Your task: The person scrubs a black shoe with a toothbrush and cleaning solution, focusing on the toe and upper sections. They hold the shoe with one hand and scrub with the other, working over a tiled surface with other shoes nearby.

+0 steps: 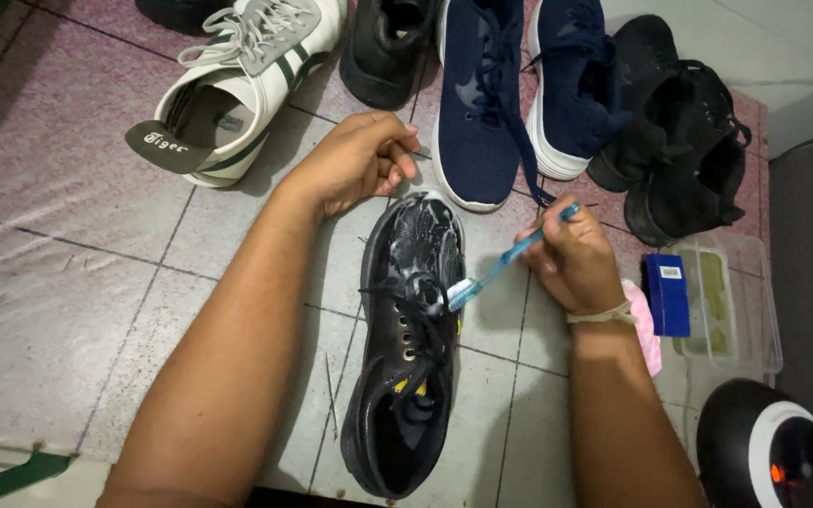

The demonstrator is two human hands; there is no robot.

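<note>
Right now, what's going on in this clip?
A person is scrubbing a soapy black lace-up shoe that lies on the tiled floor. The right hand holds a blue toothbrush, its bristles on the foamy upper near the laces. The left hand steadies the shoe at its toe. Other shoes wait beyond: a white sneaker, a navy pair and a black pair. A clear plastic tray sits at right.

A single head-worn camera looks steeply down, close above the tiled floor (68,216).
</note>
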